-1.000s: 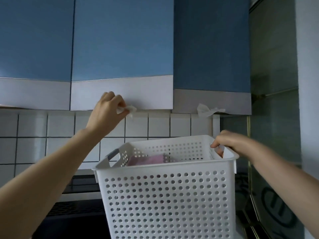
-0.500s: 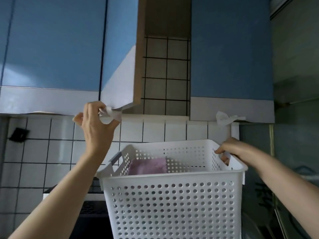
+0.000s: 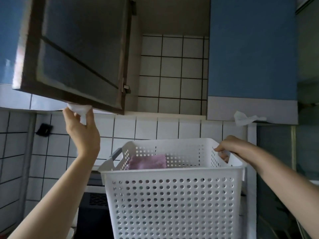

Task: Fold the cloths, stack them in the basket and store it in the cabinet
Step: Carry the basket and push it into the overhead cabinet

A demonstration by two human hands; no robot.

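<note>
A white perforated basket [image 3: 174, 200] is held up in front of me, with a folded pink cloth [image 3: 147, 162] lying inside it. My right hand [image 3: 227, 149] grips the basket's right handle at the rim. My left hand [image 3: 80, 125] is raised and pinches a white paper tab [image 3: 79, 108] at the lower edge of the cabinet door [image 3: 74, 54]. That door is swung wide open to the left, showing its dark inner side. The cabinet's inside [image 3: 172, 73] is open above the basket, with a tiled back wall.
A closed blue cabinet door [image 3: 252, 49] sits to the right, with another white paper tab [image 3: 245, 118] at its lower edge. White wall tiles [image 3: 146, 128] run behind the basket. A dark appliance [image 3: 93, 214] stands below left, and a tall glass-fronted unit [image 3: 307, 100] is at far right.
The cabinet door has gone from closed to wide open, pulled out and leftward by my left hand on the paper tab. The basket stays held up by my right hand.
</note>
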